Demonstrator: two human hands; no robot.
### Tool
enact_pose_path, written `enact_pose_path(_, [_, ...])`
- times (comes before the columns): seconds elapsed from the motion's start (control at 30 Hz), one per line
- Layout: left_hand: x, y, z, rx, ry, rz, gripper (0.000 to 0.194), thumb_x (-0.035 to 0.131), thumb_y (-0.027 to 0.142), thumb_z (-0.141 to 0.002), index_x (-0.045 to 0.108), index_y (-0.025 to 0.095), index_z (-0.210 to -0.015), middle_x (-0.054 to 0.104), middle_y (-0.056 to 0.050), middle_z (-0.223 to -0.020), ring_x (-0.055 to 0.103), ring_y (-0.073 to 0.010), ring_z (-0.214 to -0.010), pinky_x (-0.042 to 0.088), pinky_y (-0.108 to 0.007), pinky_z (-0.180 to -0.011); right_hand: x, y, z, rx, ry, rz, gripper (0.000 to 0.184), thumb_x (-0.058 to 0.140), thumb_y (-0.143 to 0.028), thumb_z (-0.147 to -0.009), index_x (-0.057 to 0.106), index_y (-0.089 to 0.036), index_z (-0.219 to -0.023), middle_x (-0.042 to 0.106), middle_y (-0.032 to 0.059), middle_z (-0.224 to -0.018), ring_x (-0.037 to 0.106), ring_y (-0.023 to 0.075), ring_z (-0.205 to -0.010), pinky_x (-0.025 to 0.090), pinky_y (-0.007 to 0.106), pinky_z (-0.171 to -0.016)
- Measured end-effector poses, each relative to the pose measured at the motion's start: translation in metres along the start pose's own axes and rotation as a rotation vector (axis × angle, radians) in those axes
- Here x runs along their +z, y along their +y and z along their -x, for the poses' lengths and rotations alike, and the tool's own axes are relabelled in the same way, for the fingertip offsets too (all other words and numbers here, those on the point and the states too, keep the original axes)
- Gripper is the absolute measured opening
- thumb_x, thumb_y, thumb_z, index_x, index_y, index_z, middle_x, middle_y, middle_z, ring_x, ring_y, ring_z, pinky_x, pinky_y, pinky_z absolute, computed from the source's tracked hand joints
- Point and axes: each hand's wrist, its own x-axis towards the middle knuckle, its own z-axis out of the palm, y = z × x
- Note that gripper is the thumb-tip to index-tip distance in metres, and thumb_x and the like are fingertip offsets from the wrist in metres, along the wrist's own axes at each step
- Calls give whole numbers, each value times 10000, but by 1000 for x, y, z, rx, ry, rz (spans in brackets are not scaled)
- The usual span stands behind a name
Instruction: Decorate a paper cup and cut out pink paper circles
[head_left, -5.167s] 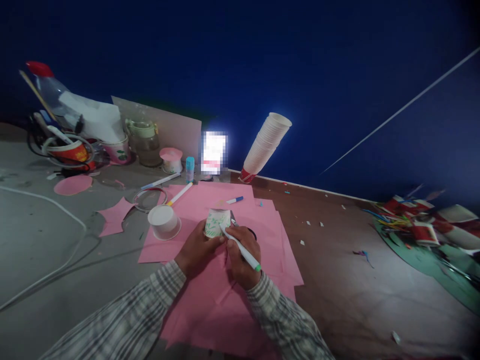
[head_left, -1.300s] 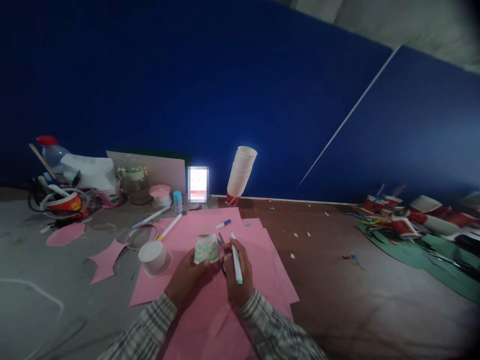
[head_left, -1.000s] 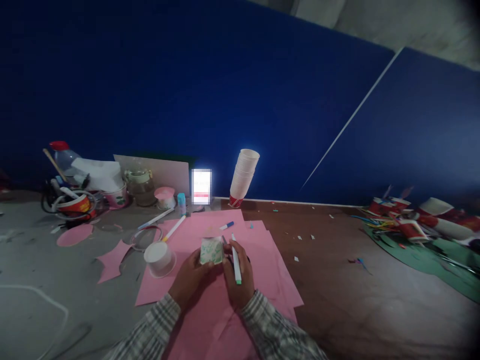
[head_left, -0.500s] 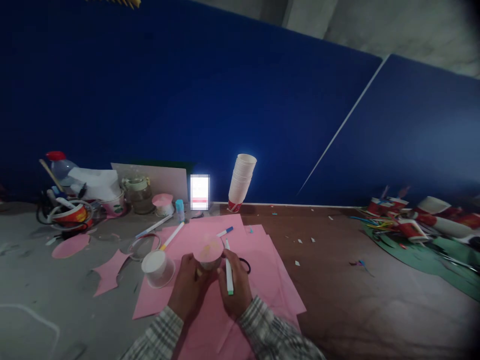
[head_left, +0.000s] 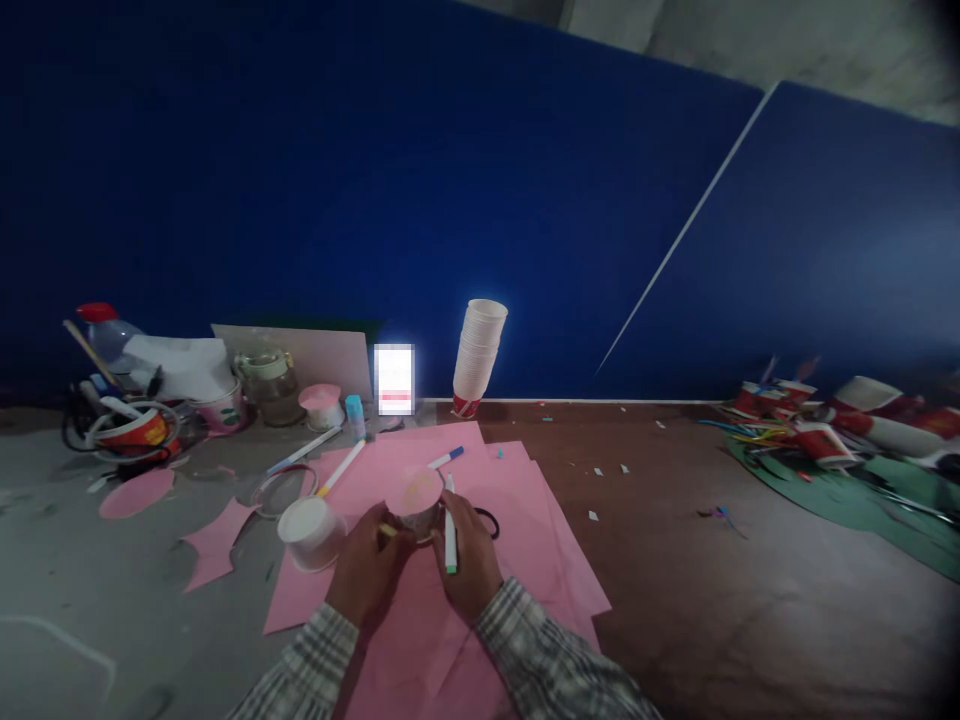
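A small cup topped with a pink paper disc (head_left: 415, 488) stands upright between my hands, above the pink sheets (head_left: 517, 560). The disc bears faint yellowish marks. From the left side, my left hand (head_left: 367, 568) has its fingers closed round the cup; a small yellowish item, too unclear to name, shows by them. My right hand (head_left: 472, 562) grips the cup's other side while a white marker with a green end (head_left: 450, 535) lies along its thumb. A white paper cup (head_left: 309, 532) rests tilted left of my left hand. The cup's lower part is partly hidden by fingers.
Behind stands a leaning stack of paper cups (head_left: 480, 355). A blue marker (head_left: 448, 458), a yellow-ended marker (head_left: 342, 468) and a glue stick (head_left: 355, 415) lie or stand nearby. Left are pink cutouts (head_left: 217, 545) and a glass jar (head_left: 266, 385); right, red cups (head_left: 823, 443) on green paper.
The view has shifted slightly. My hands keep the cup between them, and its pink top looks tilted a little differently. The green-ended marker stays in my right hand.
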Motion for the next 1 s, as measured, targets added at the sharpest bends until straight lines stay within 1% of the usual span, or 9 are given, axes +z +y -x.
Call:
enact_pose_path(0.2, [2, -8, -2, -54, 104, 107, 455, 702, 285, -670, 564, 190, -1092, 664, -4, -786, 636, -250, -732, 461, -355, -704, 5, 1, -1, 28, -27, 19, 656, 528, -82, -789, 390, -178, -1423, 618, 175, -1205, 631, 307, -1066, 577, 463, -855])
enact_pose_path(0.3, [4, -13, -4, -50, 85, 152, 543, 712, 289, -676, 510, 179, -1168, 683, -40, -861, 659, -255, -799, 495, -385, -762, 8, 2, -1, 22, -6, -41, 688, 513, -68, -793, 350, -192, -1450, 623, 166, -1218, 638, 288, -1076, 578, 443, -869])
enact_pose_path(0.37, [4, -14, -4, -60, 49, 252, 582, 722, 303, -678, 482, 192, -1196, 685, -63, -943, 673, -237, -783, 529, -382, -734, 9, 2, -1, 7, 5, -78, 689, 520, -73, -795, 347, -186, -1452, 635, 168, -1220, 645, 287, -1074, 577, 444, -877])
enact_pose_path(0.43, [2, -14, -4, -80, 32, 340, 553, 725, 331, -679, 490, 206, -1164, 676, -56, -950, 671, -203, -679, 552, -359, -641, 7, 0, -2, -7, 27, -89, 655, 530, -94, -803, 375, -174, -1435, 641, 173, -1220, 647, 289, -1070, 572, 449, -882])
enact_pose_path(0.57, [-2, -7, -3, -110, 53, 293, 346, 730, 394, -665, 591, 192, -910, 606, 22, -639, 564, -142, -476, 461, -250, -434, -7, -7, -4, 17, 132, -104, 451, 516, -181, -867, 498, -197, -1317, 676, 125, -1086, 655, 261, -988, 556, 429, -865])
enact_pose_path(0.67, [-2, -2, 2, -147, 17, 367, 288, 740, 412, -655, 594, 197, -781, 517, 50, -512, 483, -113, -439, 401, -208, -400, -18, -12, -2, 28, 199, -198, 346, 466, -252, -911, 542, -226, -1248, 658, 77, -950, 642, 228, -884, 551, 399, -800])
enact_pose_path(0.77, [2, 0, 8, -191, -23, 628, 255, 700, 415, -718, 555, 219, -792, 486, 62, -503, 437, -98, -411, 362, -195, -379, -24, -14, 1, 48, 247, -352, 353, 409, -351, -943, 530, -239, -1255, 610, 59, -906, 613, 202, -797, 548, 374, -707])
enact_pose_path(0.87, [2, 1, 11, -176, -66, 852, 195, 640, 363, -764, 526, 222, -835, 507, 61, -516, 452, -105, -410, 367, -199, -368, -25, -13, 1, 73, 300, -485, 388, 372, -445, -953, 548, -247, -1236, 584, 47, -884, 589, 185, -737, 536, 352, -639])
enact_pose_path(1.0, [-2, 2, 10, -191, -98, 929, 224, 668, 263, -686, 519, 196, -839, 595, 36, -603, 494, -104, -442, 412, -208, -376, -29, -14, -1, 74, 297, -532, 459, 353, -528, -941, 608, -220, -1165, 585, 46, -831, 565, 176, -677, 509, 332, -579])
